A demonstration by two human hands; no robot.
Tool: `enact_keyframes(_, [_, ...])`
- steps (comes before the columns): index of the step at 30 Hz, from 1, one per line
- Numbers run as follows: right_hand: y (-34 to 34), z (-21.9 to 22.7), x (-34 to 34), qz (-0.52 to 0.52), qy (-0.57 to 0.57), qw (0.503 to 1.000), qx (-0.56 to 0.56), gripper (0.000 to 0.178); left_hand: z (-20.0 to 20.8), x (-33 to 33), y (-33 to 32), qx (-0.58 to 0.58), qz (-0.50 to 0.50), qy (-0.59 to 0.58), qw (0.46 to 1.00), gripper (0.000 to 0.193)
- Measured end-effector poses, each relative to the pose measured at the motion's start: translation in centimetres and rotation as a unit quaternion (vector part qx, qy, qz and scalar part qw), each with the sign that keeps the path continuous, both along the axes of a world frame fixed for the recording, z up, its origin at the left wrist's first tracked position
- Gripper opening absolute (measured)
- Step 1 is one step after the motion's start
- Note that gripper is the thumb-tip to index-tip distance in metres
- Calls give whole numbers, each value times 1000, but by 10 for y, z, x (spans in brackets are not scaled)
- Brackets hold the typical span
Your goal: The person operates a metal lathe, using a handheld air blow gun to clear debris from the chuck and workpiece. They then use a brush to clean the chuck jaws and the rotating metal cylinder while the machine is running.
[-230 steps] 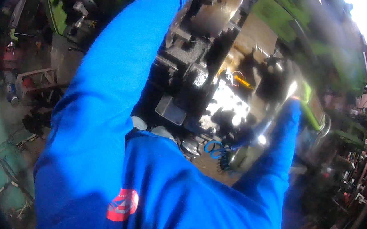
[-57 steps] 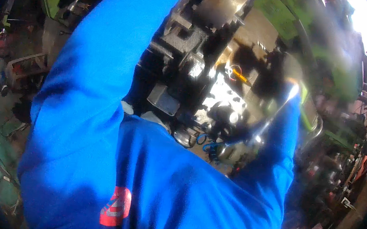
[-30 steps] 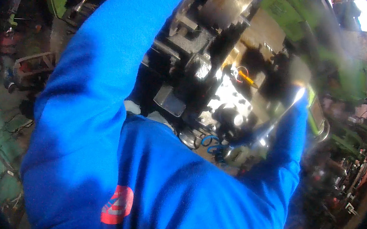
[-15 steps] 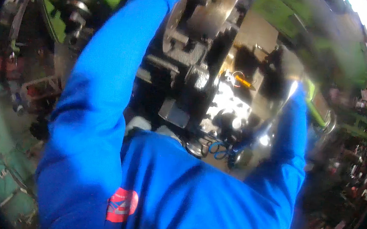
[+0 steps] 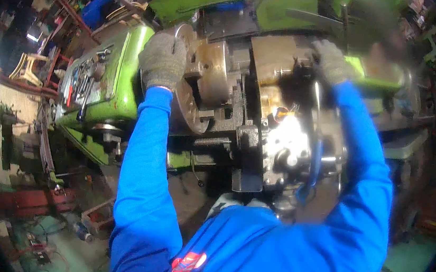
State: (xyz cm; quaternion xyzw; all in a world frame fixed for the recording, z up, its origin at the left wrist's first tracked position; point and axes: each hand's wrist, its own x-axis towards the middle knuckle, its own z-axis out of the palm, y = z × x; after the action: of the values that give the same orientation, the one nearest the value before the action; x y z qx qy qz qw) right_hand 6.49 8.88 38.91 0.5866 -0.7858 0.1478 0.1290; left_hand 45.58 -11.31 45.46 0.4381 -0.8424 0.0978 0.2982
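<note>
A large green lathe fills the middle of the view, its round chuck [image 5: 188, 103] carrying a thick brownish metal workpiece [image 5: 214, 74]. My left hand [image 5: 163, 60], in a grey knit glove, lies over the chuck's upper left rim beside the headstock, its fingers curled around the edge. Also gloved, my right hand [image 5: 333, 62] reaches to the right end of a flat metal plate [image 5: 274, 54] on the carriage. Its fingers look extended and apart, and their tips are slightly blurred. Beneath it is the shiny carriage apron [image 5: 287, 146], with glare on it.
Wrenches and other hand tools [image 5: 83, 82] lie on top of the green headstock [image 5: 129, 68]. An orange-handled item [image 5: 283, 112] sits on the carriage. A blue hose [image 5: 315, 162] hangs near my right forearm. Chairs [image 5: 29, 69] and red metal frames stand at the left.
My view has swung so the headstock and both gloves now show plainly. Relative to the machine, my left hand rests at the chuck rim; my right hand is at the plate's right end.
</note>
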Motion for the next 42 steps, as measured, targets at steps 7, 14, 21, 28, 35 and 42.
enact_keyframes(7, [25, -17, -85, -203, 2, 978, -39, 54, 1, -3, 7, 21, -7, 26, 999, 28])
enact_keyframes(14, [28, -31, -119, -237, -44, 970, 36, 58, -5, 6, 7, -71, -111, 158, 979, 14])
enact_keyframes(21, [29, -35, -123, -268, -81, 958, -61, 46, -34, -45, 112, 33, -269, 283, 920, 15])
enact_keyframes(28, [27, -49, -127, -267, -43, 960, -73, 40, -128, -147, 136, 583, -211, 352, 702, 42])
enact_keyframes(35, [30, -71, -152, -258, -44, 962, -81, 42, -211, -181, 91, 278, -379, -57, 881, 38])
enact_keyframes(42, [25, -71, -146, -255, -52, 959, -109, 41, -252, -213, 72, 179, -358, -48, 915, 27])
